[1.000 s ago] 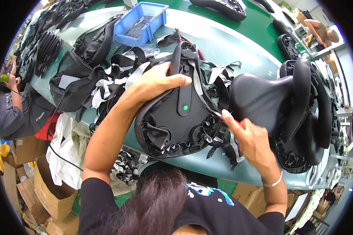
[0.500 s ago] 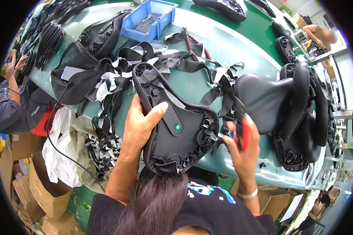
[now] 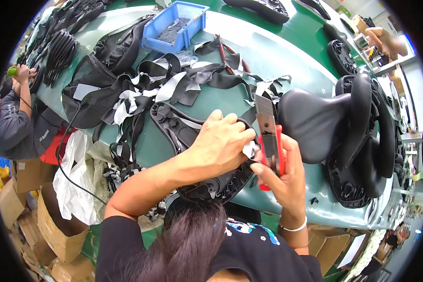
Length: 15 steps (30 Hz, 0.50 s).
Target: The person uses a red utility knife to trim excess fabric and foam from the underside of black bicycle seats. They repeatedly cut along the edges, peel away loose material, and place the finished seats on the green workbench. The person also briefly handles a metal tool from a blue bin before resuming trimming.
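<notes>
Saddle, upside down, lies partly beneath the left hand and to the left of the right hand, its narrow nose pointing off beyond the left wrist. Half a second ago the left hand had its thumb on the underside; now it has crossed to the saddle's right edge, fingers curled together beside a pale flap (whether it pinches that flap, I cannot tell). The right hand is wrapped round a red utility knife, the blade pointing up past its fingertips. So both hands now meet at one stretch of edge, which puts the work there and leaves the nose unheld. Beyond the left hand, loose strips sprawl over the counter, with a blue bin farther out; just past the right hand sits a smooth black seat.
</notes>
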{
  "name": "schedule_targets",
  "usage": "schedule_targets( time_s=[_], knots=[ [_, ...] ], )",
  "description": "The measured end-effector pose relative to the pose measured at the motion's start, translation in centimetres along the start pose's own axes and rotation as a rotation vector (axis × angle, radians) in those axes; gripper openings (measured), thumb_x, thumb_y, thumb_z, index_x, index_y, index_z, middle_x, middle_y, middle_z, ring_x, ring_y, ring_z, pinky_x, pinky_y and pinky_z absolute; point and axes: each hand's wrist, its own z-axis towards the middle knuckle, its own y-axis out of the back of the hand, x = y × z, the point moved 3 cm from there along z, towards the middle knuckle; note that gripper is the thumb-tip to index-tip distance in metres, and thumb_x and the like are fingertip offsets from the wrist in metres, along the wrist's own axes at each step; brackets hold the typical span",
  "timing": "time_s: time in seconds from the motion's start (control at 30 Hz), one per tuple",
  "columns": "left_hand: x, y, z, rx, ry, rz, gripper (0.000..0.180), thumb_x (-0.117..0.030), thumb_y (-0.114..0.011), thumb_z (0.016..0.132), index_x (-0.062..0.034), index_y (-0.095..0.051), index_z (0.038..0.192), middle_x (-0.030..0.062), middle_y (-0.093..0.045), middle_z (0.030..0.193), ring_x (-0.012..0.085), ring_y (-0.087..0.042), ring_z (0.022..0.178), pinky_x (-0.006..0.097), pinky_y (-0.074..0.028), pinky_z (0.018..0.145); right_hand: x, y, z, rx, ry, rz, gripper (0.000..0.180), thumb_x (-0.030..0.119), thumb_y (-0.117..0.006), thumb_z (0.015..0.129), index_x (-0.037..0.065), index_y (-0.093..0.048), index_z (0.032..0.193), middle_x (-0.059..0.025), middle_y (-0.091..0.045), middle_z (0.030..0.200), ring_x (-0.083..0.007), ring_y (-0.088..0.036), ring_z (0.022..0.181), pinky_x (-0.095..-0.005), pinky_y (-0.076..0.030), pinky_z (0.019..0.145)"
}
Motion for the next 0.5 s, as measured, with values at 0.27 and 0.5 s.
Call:
schedule_targets(
  time_s=[0.27, 0.5],
  knots=[
    [1.5, -0.1, 0.4, 0.04, 0.104, -0.44, 0.025, -0.018, -0.057, 0.084, -0.0082, -0.051, 0.061, 0.0044, -0.048, 0.061, 0.0199, -0.049, 0.064, 0.033, -0.032, 0.068, -2.1, 3.5, -1.7, 0.164, 0.326, -1.022, 0.052, 0.015, -0.07, 0.079, 0.019, -0.056, 0.129, -0.0041, -0.055, 0.065, -0.0213, -0.053, 0.05, -0.0342, -0.039, 0.044],
    [5.4, 1.3, -1.4, -0.379, 0.083, -2.299, 0.006, -0.007, -0.055, 0.088, -0.005, -0.058, 0.093, 0.006, -0.06, 0.079, 0.0123, -0.054, 0.078, 0.022, -0.041, 0.064, -1.1, 1.6, -6.4, 0.049, -0.004, -0.952, 0.049, 0.011, -0.065, 0.082, 0.017, -0.056, 0.129, -0.0145, -0.067, 0.081, -0.0299, -0.06, 0.056, -0.0369, -0.043, 0.051]
  ],
)
